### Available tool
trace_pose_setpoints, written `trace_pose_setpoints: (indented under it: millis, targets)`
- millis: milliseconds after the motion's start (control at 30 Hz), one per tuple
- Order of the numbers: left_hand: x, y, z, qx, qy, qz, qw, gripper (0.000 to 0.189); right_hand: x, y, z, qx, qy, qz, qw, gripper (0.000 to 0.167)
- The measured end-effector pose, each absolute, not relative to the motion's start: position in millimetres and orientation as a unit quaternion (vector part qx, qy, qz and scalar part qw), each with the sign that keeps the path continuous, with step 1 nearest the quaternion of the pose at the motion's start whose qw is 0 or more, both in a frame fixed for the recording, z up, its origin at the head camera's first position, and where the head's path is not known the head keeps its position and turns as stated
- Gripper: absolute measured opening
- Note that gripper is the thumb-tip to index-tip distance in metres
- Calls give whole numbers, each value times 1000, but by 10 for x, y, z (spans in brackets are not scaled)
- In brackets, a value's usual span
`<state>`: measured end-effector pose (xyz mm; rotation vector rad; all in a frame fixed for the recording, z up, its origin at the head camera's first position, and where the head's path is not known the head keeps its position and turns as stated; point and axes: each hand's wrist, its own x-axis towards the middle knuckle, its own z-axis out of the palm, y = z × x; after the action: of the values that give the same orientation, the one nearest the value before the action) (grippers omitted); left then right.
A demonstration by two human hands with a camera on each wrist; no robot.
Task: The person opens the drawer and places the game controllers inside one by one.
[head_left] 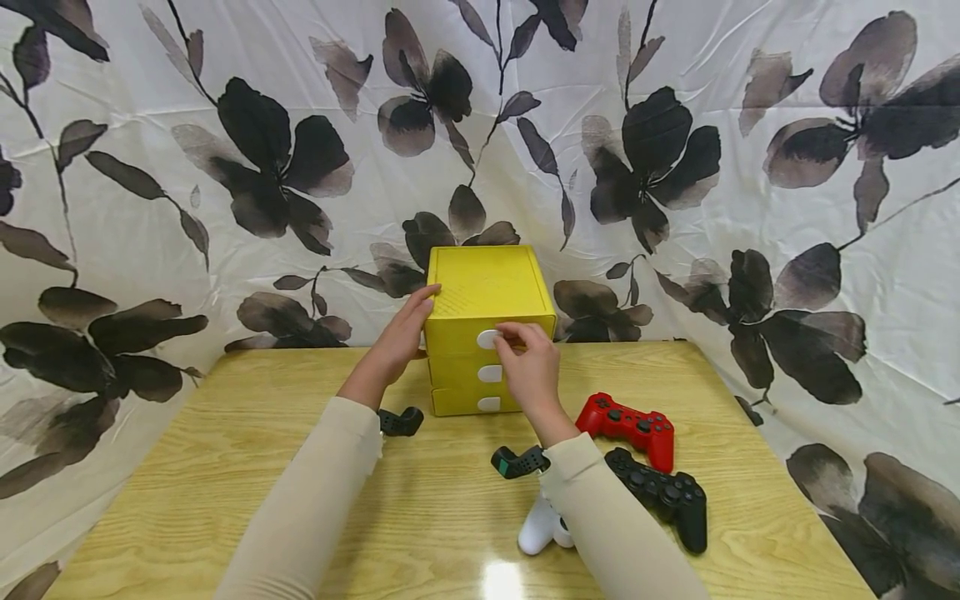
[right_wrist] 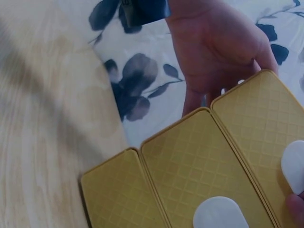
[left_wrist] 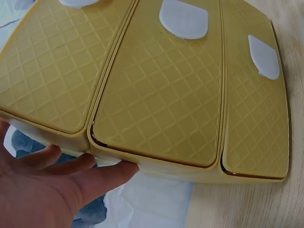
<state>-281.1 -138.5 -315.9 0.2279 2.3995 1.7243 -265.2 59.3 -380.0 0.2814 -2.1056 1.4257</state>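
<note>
A yellow three-drawer box (head_left: 491,283) stands upright at the table's back edge, its drawers closed in the front. Each drawer front carries a white rounded tab. My left hand (head_left: 396,346) rests on the box's left side, fingers extended along it; the left wrist view shows those fingers (left_wrist: 107,183) touching the side wall. With its thumb and fingers, my right hand (head_left: 534,362) pinches the right edge of the top drawer's tab (head_left: 487,338). Only a fingertip of it shows beside that tab (right_wrist: 294,164) in the right wrist view.
A red game controller (head_left: 630,425) and a black one (head_left: 663,492) lie to the right on the wooden table (head_left: 420,508). Partly under my right forearm is a white controller (head_left: 538,527). Floral cloth (head_left: 540,183) hangs behind and beside the table.
</note>
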Motion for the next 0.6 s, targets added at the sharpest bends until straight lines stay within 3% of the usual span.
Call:
trace_pose_setpoints:
  millis: [600]
  targets:
    - [-3070,-1469,-3455,94,795,595,74,49,-2542,616,-3810,114,-785,531,297,13]
